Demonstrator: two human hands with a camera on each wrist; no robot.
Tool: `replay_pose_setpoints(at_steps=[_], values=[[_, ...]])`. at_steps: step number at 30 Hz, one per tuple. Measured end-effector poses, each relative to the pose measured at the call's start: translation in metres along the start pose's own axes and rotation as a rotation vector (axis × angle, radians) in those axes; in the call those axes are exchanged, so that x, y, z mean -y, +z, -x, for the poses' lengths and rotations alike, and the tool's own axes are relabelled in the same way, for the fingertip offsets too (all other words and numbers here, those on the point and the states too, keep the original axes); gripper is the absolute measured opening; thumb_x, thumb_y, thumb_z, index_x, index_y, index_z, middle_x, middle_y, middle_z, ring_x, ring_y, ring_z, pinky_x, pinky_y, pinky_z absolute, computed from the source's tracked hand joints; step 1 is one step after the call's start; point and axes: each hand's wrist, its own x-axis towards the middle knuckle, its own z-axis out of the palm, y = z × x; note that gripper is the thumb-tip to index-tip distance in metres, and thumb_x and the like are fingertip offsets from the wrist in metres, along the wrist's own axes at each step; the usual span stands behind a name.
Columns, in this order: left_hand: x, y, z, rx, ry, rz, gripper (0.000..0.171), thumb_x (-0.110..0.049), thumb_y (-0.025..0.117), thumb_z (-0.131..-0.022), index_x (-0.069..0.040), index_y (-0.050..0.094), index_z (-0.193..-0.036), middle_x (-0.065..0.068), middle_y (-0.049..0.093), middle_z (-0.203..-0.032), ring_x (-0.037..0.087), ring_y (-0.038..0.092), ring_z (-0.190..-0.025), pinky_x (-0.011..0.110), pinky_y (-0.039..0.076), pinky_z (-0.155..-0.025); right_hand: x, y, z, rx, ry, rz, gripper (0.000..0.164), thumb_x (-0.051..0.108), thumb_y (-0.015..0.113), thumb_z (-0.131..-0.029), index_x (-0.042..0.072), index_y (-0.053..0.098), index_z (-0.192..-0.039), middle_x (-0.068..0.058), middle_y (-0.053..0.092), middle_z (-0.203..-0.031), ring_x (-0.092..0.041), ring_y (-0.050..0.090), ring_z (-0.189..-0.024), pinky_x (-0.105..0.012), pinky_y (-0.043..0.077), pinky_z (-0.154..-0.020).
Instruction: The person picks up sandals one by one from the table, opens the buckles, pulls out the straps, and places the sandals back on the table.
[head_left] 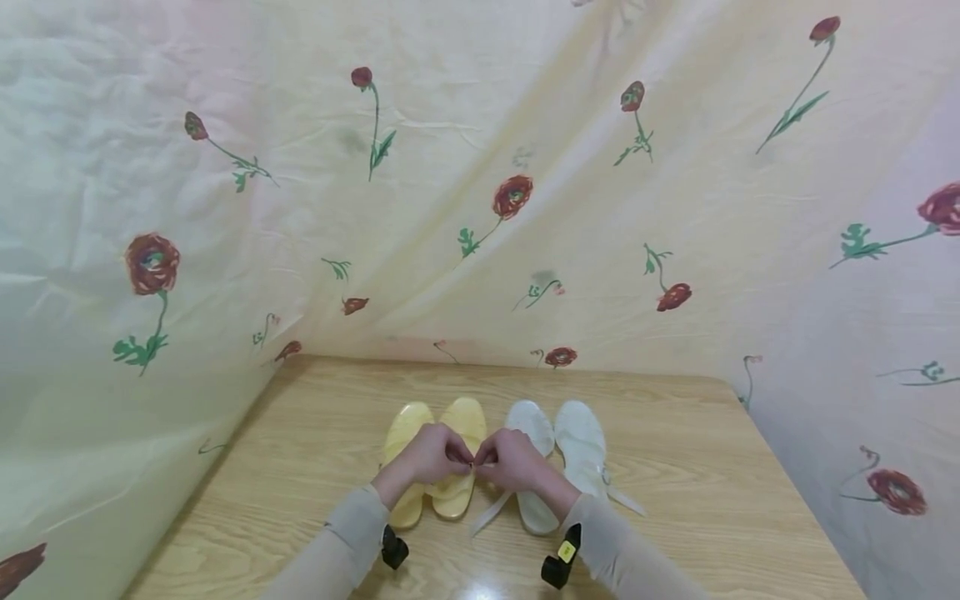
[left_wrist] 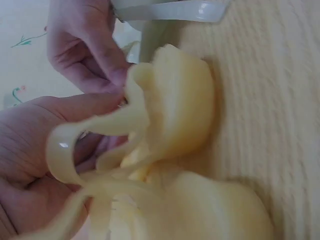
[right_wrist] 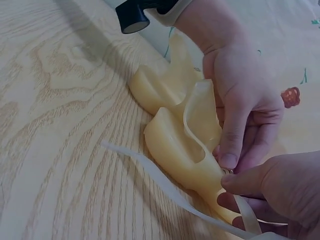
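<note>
A pair of yellow jelly sandals stands side by side on the table. Both hands meet at the ankle strap of the right-hand yellow sandal (head_left: 468, 417). My left hand (head_left: 433, 454) reaches across the sandal and pinches the strap (left_wrist: 107, 122) near its small metal buckle (right_wrist: 227, 171). From the other side, my right hand (head_left: 517, 460) pinches the strap's buckle end, thumb and fingertips against the left hand's. The fingers partly hide the buckle. Left of it is the other yellow sandal (head_left: 405, 427), its strap looping up in the left wrist view.
Two white sandals, one nearer (head_left: 528, 421) and one further right (head_left: 581, 437), lie beside the yellow pair with loose straps (head_left: 491, 514) spread on the wooden table (head_left: 300, 467). A flowered cloth (head_left: 420, 208) hangs behind and along the sides.
</note>
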Motion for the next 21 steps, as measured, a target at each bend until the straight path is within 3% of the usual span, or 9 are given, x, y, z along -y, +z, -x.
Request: replay_pose_setpoints(at_steps=[9,17,21], values=[[0.006,-0.008,-0.001,0.027,0.082,0.026,0.008,0.001,0.083,-0.087,-0.004,0.078,-0.084,0.006,0.08,-0.083,0.002,0.07,-0.075,0.017,0.059,-0.071,0.001,0.0,-0.001,-0.033,0.017,0.027,0.005,0.02,0.083,-0.09,0.017,0.083,-0.087,0.006,0.079,-0.08,-0.004,0.064,-0.074,-0.025,0.051,-0.069],[0.0,-0.004,0.0,-0.049,0.139,-0.121,0.037,0.004,0.082,-0.072,-0.015,0.051,-0.064,-0.014,0.052,-0.061,-0.005,0.057,-0.066,0.017,0.051,-0.068,-0.001,0.0,0.001,-0.036,0.01,-0.016,0.007,0.025,0.086,-0.087,0.018,0.084,-0.087,0.007,0.08,-0.081,-0.002,0.063,-0.071,-0.033,0.054,-0.071],[-0.003,-0.003,0.001,-0.082,0.185,-0.206,0.041,0.001,0.078,-0.069,-0.02,0.043,-0.062,-0.018,0.046,-0.059,-0.007,0.054,-0.065,0.015,0.048,-0.066,-0.005,0.0,0.001,-0.049,-0.029,-0.059,0.009,0.021,0.086,-0.087,0.014,0.083,-0.091,0.003,0.079,-0.083,-0.002,0.067,-0.073,-0.025,0.057,-0.07]])
